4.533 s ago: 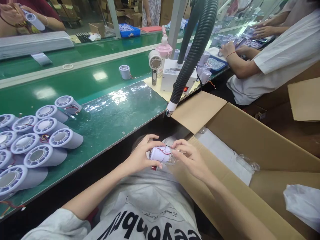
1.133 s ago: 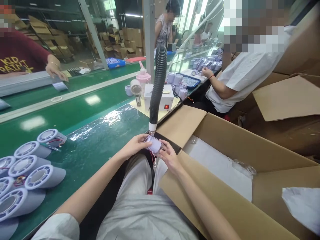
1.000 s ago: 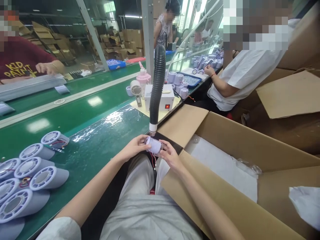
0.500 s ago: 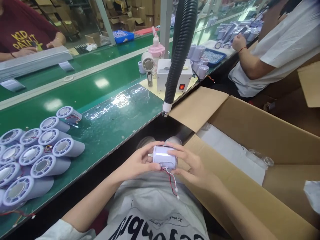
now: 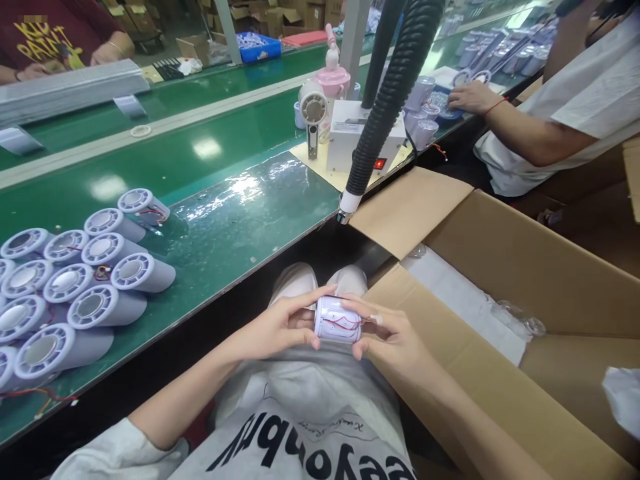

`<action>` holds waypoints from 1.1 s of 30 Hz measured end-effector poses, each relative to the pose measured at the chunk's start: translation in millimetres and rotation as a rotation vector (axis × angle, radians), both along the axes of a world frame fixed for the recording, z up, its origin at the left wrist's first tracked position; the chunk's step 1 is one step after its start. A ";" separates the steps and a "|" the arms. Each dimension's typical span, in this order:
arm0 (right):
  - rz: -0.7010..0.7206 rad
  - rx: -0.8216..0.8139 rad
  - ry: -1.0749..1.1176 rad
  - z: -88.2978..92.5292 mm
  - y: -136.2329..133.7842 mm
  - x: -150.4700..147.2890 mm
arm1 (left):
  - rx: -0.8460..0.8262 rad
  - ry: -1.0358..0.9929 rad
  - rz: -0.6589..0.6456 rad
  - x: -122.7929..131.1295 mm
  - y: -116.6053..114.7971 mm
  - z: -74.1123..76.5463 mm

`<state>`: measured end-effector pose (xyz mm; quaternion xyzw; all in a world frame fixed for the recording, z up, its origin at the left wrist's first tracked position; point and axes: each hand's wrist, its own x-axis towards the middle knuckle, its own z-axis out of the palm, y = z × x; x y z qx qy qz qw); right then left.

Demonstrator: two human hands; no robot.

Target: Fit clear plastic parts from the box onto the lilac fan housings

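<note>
Between my hands, above my lap, is a small lavender plastic cylinder (image 5: 331, 328) lying on its side, with thin red and white wires along its face. My left hand (image 5: 283, 327) grips its left end, thumb below and fingers over the top. My right hand (image 5: 387, 331) holds the right end, fingers on top and thumb at the lower edge. A small white connector (image 5: 376, 320) shows by the right fingers. On the bench to the left stand several similar lavender cylinders (image 5: 90, 307) with round silver discs in their ends.
A black corrugated hose (image 5: 383, 113) hangs ahead, beside a white box with a red switch (image 5: 367, 137) and a small handheld fan (image 5: 313, 113). An open cardboard box (image 5: 540, 260) stands at right. Co-workers sit across the green bench (image 5: 215, 193) and at the far right.
The cylinder has been turned so its wired face shows; its wires now run toward my right hand instead of hanging down. The co-worker's hand at right has moved closer to the blue tray.
</note>
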<state>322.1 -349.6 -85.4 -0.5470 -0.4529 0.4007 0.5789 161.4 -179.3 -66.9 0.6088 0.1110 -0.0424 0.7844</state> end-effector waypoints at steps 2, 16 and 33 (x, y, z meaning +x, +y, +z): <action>0.006 0.000 0.006 -1.6 -1.1 -1.4 | 0.007 -0.032 0.001 -0.7 -2.6 -3.3; 0.008 0.052 -0.213 24.0 -9.9 3.3 | 0.234 -0.127 0.109 -6.9 -7.3 3.5; -0.090 0.200 -0.400 53.3 -39.9 -44.2 | 0.289 -0.327 0.184 -49.4 -51.1 28.6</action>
